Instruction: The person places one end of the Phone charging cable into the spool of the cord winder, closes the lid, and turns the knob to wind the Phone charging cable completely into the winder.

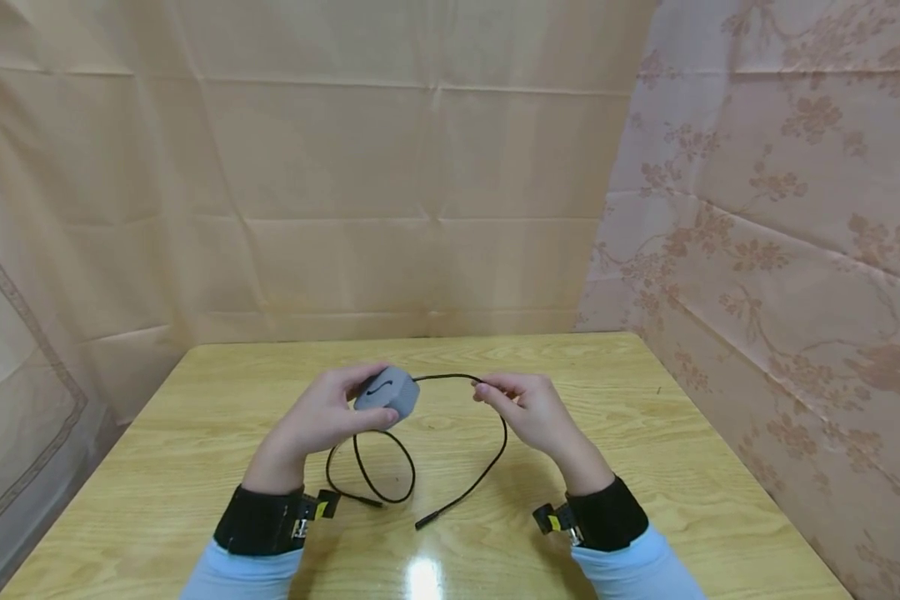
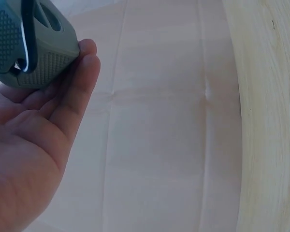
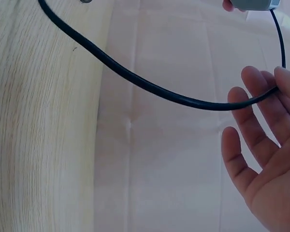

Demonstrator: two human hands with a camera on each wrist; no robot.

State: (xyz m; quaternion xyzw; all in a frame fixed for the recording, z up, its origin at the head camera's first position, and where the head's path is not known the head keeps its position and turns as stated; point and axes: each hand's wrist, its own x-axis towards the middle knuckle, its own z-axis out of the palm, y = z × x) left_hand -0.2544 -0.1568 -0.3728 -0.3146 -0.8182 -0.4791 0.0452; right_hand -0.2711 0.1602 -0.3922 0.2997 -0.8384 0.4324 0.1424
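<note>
Above the wooden table (image 1: 667,450), the left hand (image 1: 336,410) grips a grey block (image 1: 390,396); the right hand (image 1: 527,408) pinches the black cable (image 3: 154,90) leading from it. Apparent step: guiding cable; next move likely calls for steady tension.

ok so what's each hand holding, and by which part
The left hand holds the grey block by opposite sides, between thumb and fingers. The right hand pinches the black cable partway along, between block and loose end.
</note>
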